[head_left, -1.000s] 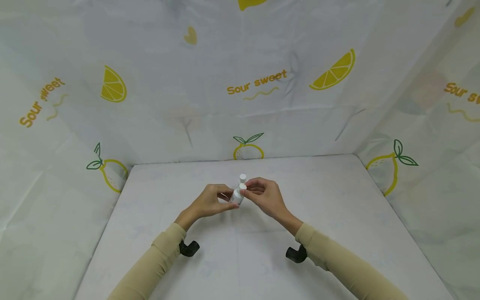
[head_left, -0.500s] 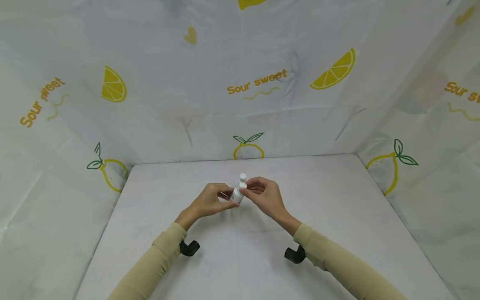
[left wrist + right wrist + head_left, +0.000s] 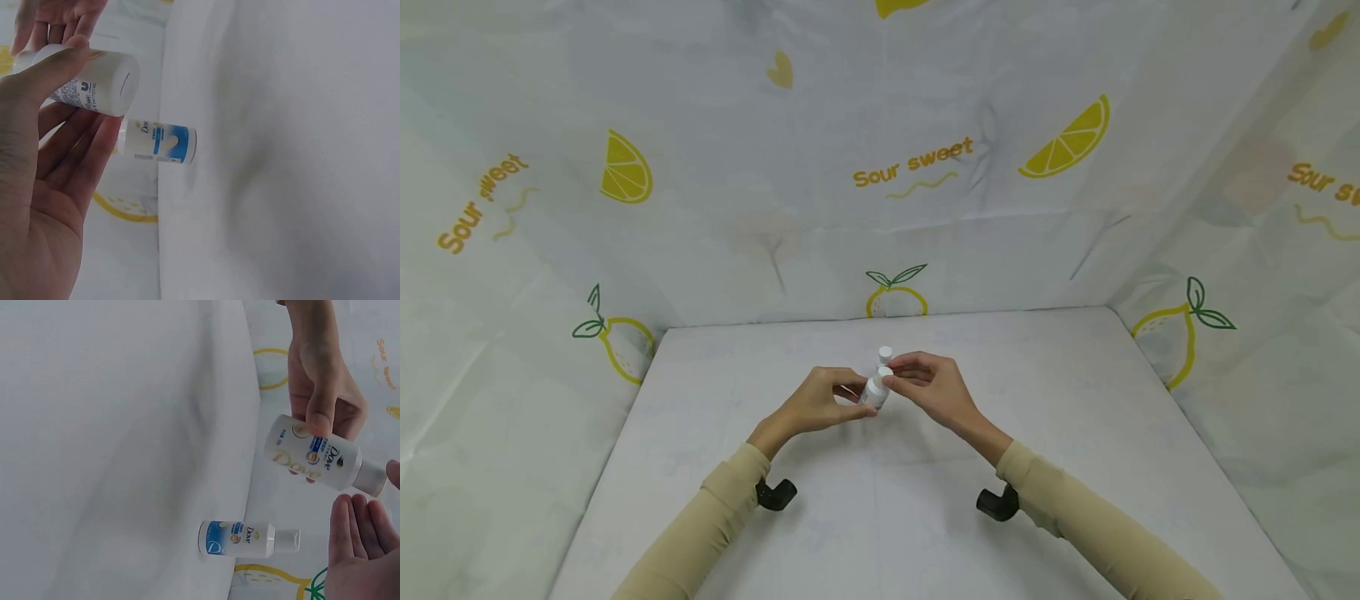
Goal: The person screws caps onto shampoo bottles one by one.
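In the head view my left hand point(image 3: 820, 400) grips a small white Dove bottle point(image 3: 874, 393) around its body, tilted with its cap up and to the right. The left thumb lies across one side, the fingers behind it. My right hand point(image 3: 934, 387) is at the white cap point(image 3: 370, 479), thumb tip at its edge and fairly straight fingers just beside it in the right wrist view. Part of the cap shows between thumb and fingers. Behind them a second Dove bottle point(image 3: 239, 539), white with a blue lower part, stands upright on the table, capped.
The white-covered table point(image 3: 872, 517) reaches a backdrop point(image 3: 737, 250) printed with lemons and lettering, which rises at the back and sides. Black wrist mounts point(image 3: 997, 503) stick out below both forearms.
The right hand has shifted slightly right and its wrist has turned a little, the thumb covering less of the cap. The left hand and both bottles have hardly moved.
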The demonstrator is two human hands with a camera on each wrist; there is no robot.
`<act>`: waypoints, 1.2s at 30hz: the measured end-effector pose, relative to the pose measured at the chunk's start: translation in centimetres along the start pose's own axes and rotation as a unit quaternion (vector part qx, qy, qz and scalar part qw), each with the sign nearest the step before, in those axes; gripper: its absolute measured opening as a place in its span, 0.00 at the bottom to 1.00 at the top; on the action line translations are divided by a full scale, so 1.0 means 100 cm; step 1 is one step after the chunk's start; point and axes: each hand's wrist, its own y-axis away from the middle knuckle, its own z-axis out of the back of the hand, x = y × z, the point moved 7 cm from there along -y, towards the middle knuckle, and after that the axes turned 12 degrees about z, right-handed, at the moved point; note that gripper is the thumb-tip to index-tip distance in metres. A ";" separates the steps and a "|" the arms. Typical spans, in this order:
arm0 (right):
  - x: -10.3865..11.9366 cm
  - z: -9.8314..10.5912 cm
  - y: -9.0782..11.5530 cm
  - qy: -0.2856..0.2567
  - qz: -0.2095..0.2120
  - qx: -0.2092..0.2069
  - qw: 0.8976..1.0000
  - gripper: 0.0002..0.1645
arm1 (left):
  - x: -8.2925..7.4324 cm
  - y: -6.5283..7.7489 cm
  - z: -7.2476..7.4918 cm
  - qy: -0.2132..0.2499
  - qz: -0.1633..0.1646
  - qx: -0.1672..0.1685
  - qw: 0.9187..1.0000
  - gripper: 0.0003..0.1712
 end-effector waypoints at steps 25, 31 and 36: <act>-0.009 -0.002 0.000 -0.082 0.049 0.177 0.980 0.19 | -0.010 0.005 -0.014 0.056 -0.002 0.113 0.992 0.18; -0.006 -0.002 -0.001 -0.080 0.065 0.176 0.979 0.19 | -0.012 0.006 -0.013 0.051 -0.018 0.109 0.993 0.19; -0.005 -0.003 -0.002 -0.072 0.065 0.164 0.982 0.19 | -0.013 0.005 -0.012 0.055 -0.022 0.100 0.993 0.19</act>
